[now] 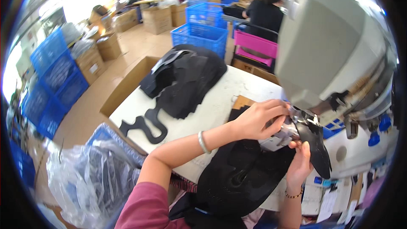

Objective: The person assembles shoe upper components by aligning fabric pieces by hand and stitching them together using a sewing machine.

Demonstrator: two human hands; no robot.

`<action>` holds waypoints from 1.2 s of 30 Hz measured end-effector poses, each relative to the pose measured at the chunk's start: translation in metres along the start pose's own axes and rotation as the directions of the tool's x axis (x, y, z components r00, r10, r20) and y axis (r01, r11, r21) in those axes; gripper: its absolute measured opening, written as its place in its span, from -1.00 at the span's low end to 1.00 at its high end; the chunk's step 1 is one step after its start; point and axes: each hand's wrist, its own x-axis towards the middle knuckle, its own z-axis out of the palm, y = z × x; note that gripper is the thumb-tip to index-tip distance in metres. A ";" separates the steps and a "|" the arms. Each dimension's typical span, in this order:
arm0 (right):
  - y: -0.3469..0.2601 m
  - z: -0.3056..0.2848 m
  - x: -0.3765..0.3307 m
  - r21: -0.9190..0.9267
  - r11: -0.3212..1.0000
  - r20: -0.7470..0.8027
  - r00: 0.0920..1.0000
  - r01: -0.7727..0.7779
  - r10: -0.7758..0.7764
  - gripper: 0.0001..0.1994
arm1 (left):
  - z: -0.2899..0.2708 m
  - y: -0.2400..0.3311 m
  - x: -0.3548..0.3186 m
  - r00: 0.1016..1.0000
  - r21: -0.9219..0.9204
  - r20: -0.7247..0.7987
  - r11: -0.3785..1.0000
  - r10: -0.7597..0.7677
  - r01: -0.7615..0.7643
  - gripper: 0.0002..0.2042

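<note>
A large pale grey sewing machine fills the upper right, its needle area low on the left side. My left hand is up at that needle area with fingers curled and pinched together; what they grip is hidden. Just below, my right hand pinches the edge of a black flexible piece, which hangs down beside the metal parts under the machine head. Below my hands, more black material is draped over the table edge towards my lap.
On the white table lie a pile of black cut pieces and a curvy black strip. A clear plastic bag stands at lower left. Blue crates and cardboard boxes line the floor; a person sits beyond.
</note>
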 end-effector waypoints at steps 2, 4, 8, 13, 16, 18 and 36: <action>0.003 0.000 0.005 -0.005 1.000 -0.019 1.000 0.000 0.000 -0.78 | -0.014 -0.003 0.020 0.984 -0.163 0.050 0.971 -0.172 0.178 -0.87; 0.003 0.008 0.004 0.014 1.000 -0.057 0.998 -0.019 0.020 -0.81 | -0.009 -0.040 0.042 0.962 -0.128 0.064 0.954 -0.264 0.270 -0.82; 0.006 -0.002 0.014 0.140 0.977 -0.077 0.982 -0.163 0.174 -0.79 | -0.004 -0.066 0.073 0.905 -0.152 0.293 0.920 -0.307 0.361 -0.79; 0.005 -0.012 0.032 0.481 0.791 0.056 0.913 -0.379 0.404 -0.64 | 0.002 -0.060 0.067 0.873 -0.257 0.118 0.835 -0.472 0.486 -0.81; 0.012 -0.019 0.039 0.490 0.808 -0.093 0.901 -0.328 0.423 -0.66 | -0.042 -0.077 0.076 0.964 0.281 -0.195 0.932 -0.179 0.230 -0.71; 0.005 -0.031 0.039 0.434 0.842 -0.099 0.912 -0.320 0.398 -0.69 | -0.097 -0.028 0.092 0.928 0.477 -0.373 0.856 -0.006 0.197 -0.73; -0.060 -0.006 -0.031 -0.441 0.833 0.174 0.878 -0.335 0.446 -0.90 | -0.198 -0.107 -0.066 0.652 0.765 -0.635 -0.216 -0.414 0.607 -0.34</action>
